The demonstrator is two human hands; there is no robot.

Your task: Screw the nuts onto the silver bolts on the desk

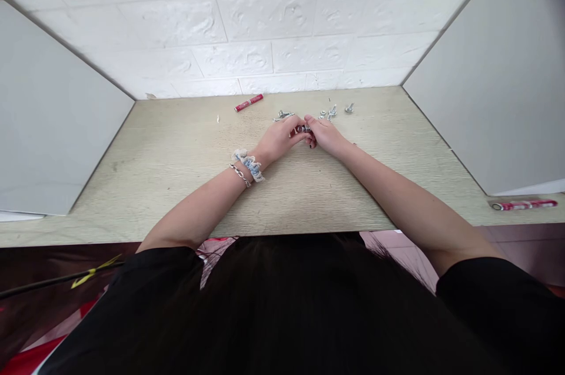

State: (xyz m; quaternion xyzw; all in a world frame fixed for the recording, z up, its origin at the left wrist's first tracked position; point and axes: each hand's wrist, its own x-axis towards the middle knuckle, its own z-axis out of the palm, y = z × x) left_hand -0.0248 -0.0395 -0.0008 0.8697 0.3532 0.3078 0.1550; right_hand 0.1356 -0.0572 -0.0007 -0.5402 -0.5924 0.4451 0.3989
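As the left hand (277, 136) and right hand (327, 135) close fingertips around a small metal piece (303, 128) above the surface (282, 204), steady, light pressure seems wisest, with loose bolts (332, 110) just beyond.

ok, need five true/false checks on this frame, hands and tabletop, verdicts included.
1. The left hand and right hand meet at a small metal part. True.
2. The scrunchie is on the right wrist. False: the scrunchie is on the left.
3. A red cylinder lies near the wall. True.
4. All loose hardware lies left of the hands. False: a bolt lies to the right.
5. Both sleeves are white. False: black.
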